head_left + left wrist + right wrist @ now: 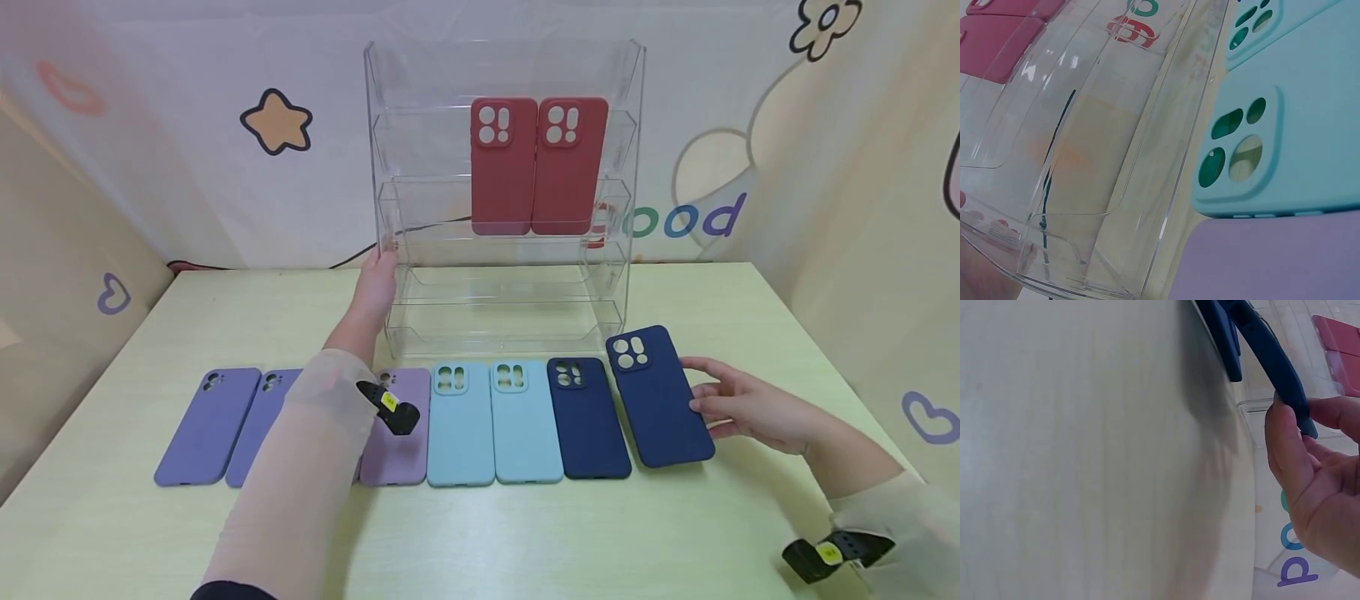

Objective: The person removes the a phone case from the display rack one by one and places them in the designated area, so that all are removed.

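My left hand [372,287] grips the left side of a clear tiered display rack [487,301]; some fingertips [1002,223] show through the plastic in the left wrist view. My right hand [750,408] pinches a dark blue phone case [660,400] by its right edge, thumb on one face and fingers on the other. That case is tilted, raised off the table at the row's right end. Beside it lies another dark blue phone case [589,421]. Two red phone cases [502,183] stand side by side on an upper tier of the rack.
Left of the dark blue case lie two light blue cases [461,442], a lilac case [397,462] and two periwinkle cases [206,429]. My left forearm crosses over the row and hides part of it. A patterned cloth [187,167] hangs behind the table [480,542].
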A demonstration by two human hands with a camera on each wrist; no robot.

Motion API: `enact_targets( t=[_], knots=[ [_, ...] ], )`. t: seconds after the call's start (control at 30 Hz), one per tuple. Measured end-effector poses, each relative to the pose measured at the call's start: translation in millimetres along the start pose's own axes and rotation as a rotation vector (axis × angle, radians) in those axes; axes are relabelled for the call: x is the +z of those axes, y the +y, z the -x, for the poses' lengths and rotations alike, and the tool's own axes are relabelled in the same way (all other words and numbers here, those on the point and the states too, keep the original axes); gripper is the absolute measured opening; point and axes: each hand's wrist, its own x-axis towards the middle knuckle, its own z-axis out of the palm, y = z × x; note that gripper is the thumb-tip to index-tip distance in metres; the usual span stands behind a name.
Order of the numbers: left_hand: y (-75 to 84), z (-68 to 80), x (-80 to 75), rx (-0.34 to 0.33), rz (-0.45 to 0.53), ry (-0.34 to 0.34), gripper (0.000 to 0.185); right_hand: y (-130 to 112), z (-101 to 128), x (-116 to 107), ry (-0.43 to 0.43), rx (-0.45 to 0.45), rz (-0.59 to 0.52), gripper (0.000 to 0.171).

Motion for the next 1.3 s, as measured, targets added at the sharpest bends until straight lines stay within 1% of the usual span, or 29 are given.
enact_targets(
  t=[0.23,0.33,0.53,0.67,0.77,0.93,1.03,1.1,1.17,1.23,1.3],
  knots=[
    [0.5,-0.4,-0.1,-0.011,0.006,-0.001,0.054,9.2,-4.7,0.1,-0.019,0.019,-0.029,0.068],
    [0.5,-0.8,-0.4,-0.008,0.008,0.001,0.054,10.8,-6.4,0.2,-0.016,0.03,-0.011,0.068],
    [-0.3,-0.8,-1.3,-0.011,0.003,0.013,0.054,12.3,-10.3,5.5,0.018,0.08,0.059,0.067],
    [-0.6,-0.7,-1.3,-0.011,0.01,0.004,0.054,11.5,-12.3,10.7,0.04,0.099,0.093,0.067],
    [-0.2,-0.6,-1.1,-0.011,0.005,0.0,0.054,8.4,-12.6,13.5,0.058,0.1,0.149,0.065],
    [0.9,-0.1,-0.8,-0.02,-0.01,0.003,0.054,0.5,-12.4,15.3,0.077,0.096,0.273,0.058],
    [1.2,-0.6,-0.2,-0.018,-0.004,0.0,0.054,-7.5,-14.4,15.3,0.117,0.066,0.383,0.052],
    [1.1,-0.9,0.0,-0.014,-0.004,0.001,0.054,-14.9,-16.8,14.5,0.171,0.009,0.458,0.048],
    [0.6,-1.0,-0.1,-0.015,-0.006,0.006,0.054,-24.2,-19.5,12.9,0.218,-0.058,0.501,0.046],
    [0.5,-1.0,-0.4,-0.018,-0.011,0.007,0.054,-34.2,-22.8,10.1,0.256,-0.123,0.499,0.044],
    [0.4,-1.3,-0.6,-0.018,-0.012,0.006,0.054,-45.3,-27.2,6.4,0.27,-0.162,0.463,0.045]
  ],
)
